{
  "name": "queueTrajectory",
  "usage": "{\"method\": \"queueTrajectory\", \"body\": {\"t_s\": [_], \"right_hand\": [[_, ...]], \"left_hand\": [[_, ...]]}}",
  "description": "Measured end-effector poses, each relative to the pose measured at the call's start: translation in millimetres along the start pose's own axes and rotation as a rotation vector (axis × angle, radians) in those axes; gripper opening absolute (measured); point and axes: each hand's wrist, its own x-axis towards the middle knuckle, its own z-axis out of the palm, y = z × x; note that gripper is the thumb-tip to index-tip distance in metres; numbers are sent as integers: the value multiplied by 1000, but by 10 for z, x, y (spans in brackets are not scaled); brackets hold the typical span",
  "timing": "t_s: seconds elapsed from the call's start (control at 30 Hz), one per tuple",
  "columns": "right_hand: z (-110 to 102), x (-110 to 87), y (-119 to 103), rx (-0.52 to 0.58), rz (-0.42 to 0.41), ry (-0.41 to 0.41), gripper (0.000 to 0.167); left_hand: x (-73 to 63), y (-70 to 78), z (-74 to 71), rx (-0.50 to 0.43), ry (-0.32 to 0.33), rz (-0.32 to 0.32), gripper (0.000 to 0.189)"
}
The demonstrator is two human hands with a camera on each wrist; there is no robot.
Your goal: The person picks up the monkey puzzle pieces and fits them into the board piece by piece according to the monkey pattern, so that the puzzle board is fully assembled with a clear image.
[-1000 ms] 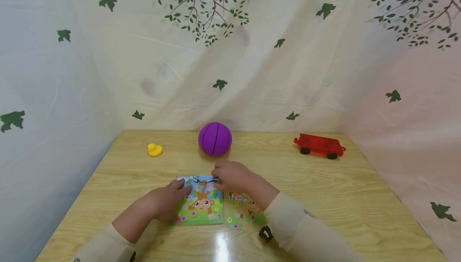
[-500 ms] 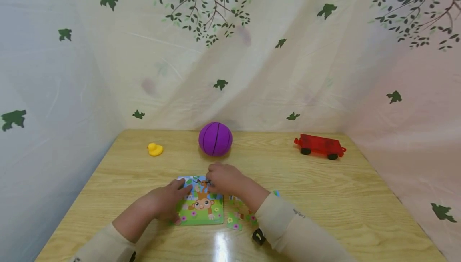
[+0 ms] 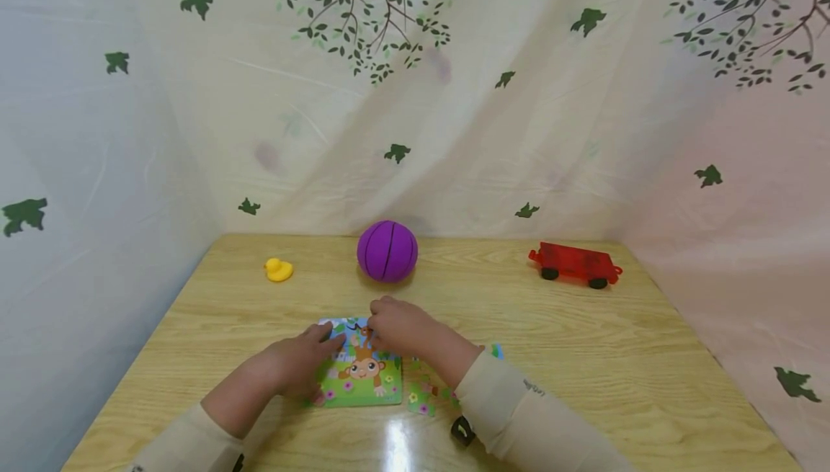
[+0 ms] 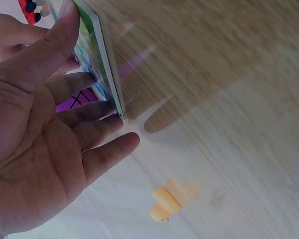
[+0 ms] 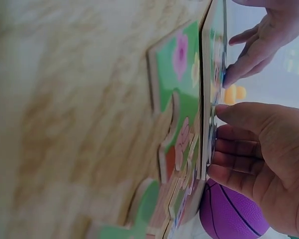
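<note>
A monkey picture puzzle lies on the table, flat in its board. My left hand rests on its left side, thumb at the near edge; in the left wrist view the left hand's fingers are spread and nearly straight along the rim. Over the puzzle's upper right, my right hand is bent down with thumb and fingertips at the picture, seemingly gripping a puzzle piece that is mostly hidden. In the right wrist view the right hand touches the puzzle's face. Loose puzzle pieces lie right of the board, partly under my right forearm.
Farther back on the wooden table are a yellow rubber duck, a purple ball and a red toy wagon. A pale cloth backdrop hangs behind and at both sides.
My right hand has shifted left across the top of the puzzle, uncovering a blue-tipped piece beyond the right sleeve. My left hand stays where it was.
</note>
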Motion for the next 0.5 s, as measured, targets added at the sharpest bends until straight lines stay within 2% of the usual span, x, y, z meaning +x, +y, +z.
{"method": "queueTrajectory", "body": {"t_s": [0.23, 0.5], "right_hand": [[-1, 6, -66, 20, 76, -45, 25], [-13, -23, -136, -96, 40, -37, 16]], "left_hand": [[0, -2, 14, -2, 2, -4, 97], [16, -20, 27, -16, 3, -4, 98]]}}
